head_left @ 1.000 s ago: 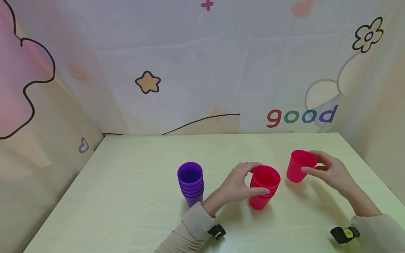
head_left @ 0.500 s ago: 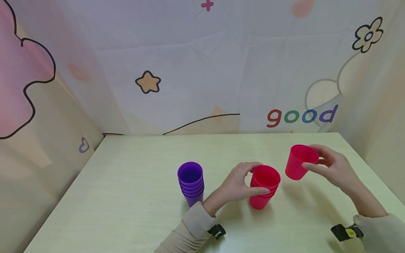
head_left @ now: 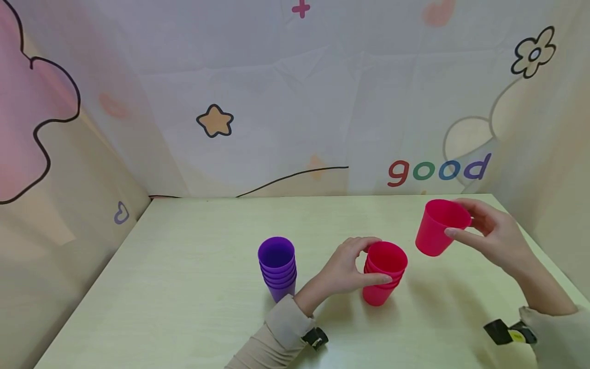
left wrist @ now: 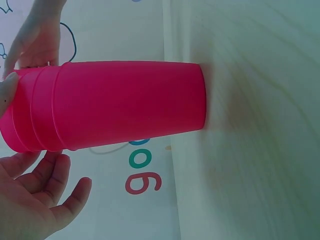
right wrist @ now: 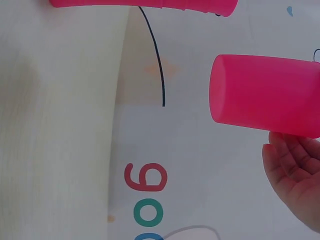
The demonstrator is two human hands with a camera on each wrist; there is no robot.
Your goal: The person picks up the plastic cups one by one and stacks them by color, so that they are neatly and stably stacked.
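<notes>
Upright on the table, a stack of nested red cups (head_left: 380,293) stands right of the middle. My left hand (head_left: 346,266) grips it near the rim, thumb in front and fingers behind. In the left wrist view the red stack (left wrist: 125,100) lies between thumb and fingers, its base at the tabletop. A single red cup (head_left: 433,230) is in my right hand (head_left: 495,236), pinched at the rim and raised over the table, slightly tilted. The right wrist view has this lone cup (right wrist: 265,95) well clear of the tabletop, with curled fingers (right wrist: 290,160) against its side.
A stack of nested purple cups (head_left: 278,271) stands left of the red one, partly behind my left forearm. The pale wooden table (head_left: 184,287) ends at a printed cloth backdrop (head_left: 276,143) with more cloth on both sides.
My right hand has lifted the single red cup higher, moving slightly right and away from the stack. The left hand and both stacks have stayed in place.
</notes>
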